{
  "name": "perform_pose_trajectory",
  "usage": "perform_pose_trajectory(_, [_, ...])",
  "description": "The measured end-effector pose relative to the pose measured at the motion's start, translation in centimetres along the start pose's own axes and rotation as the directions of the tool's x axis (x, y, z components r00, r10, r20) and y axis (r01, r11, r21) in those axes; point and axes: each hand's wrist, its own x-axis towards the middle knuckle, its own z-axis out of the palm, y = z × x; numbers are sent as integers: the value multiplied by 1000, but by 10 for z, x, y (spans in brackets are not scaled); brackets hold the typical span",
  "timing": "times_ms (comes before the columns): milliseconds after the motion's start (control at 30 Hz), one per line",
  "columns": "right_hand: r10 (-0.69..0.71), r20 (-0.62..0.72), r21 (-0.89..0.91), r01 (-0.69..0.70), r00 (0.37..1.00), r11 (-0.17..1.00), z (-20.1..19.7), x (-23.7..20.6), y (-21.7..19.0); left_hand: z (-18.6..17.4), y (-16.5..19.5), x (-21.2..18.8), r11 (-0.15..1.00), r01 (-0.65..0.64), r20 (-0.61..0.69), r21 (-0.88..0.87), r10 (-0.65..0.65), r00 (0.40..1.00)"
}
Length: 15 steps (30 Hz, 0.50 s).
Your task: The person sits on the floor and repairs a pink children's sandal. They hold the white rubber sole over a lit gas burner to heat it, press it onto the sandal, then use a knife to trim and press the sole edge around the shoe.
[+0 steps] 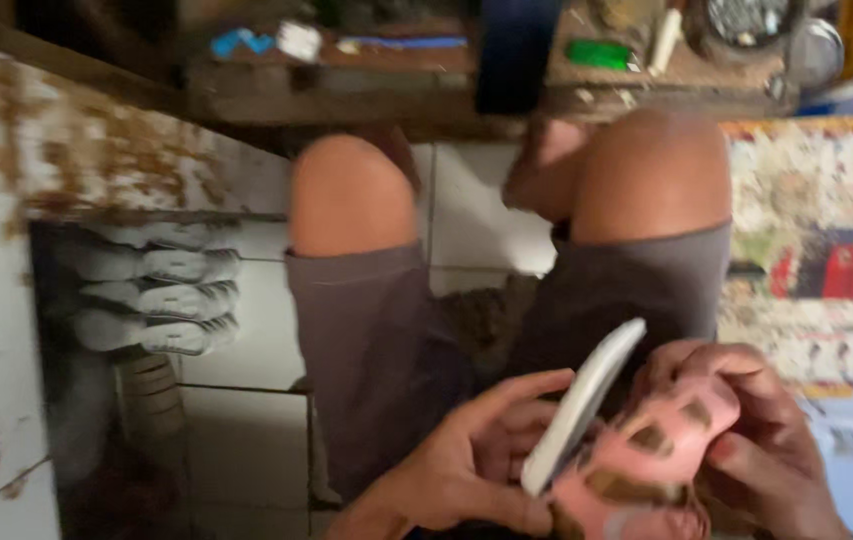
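Both hands grip one pink shoe (646,455) over the lap: the left hand (471,455) pinches its white sole (581,405), which stands partly away from the upper, and the right hand (766,450) wraps the body. Beyond the knees, a cluttered wooden workbench (376,85), white tiled floor (246,420) and stacked shoes (161,295).

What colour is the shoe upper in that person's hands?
Pink, with brownish cut-out patches; the shoe upper shows in the head view, beside a white sole.
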Motion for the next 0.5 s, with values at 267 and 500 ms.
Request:
perform_pose_trajectory(267, [97, -82, -581, -126, 992, 804, 8, -28, 43, -14, -54, -10, 966, -60, -332, 251, 144, 932])
perform_pose_trajectory(500, [-8, -95, -634, -55, 995, 771, 42, -11, 53, -19, -58, -12, 851, -55, -436, 522, 322, 841])
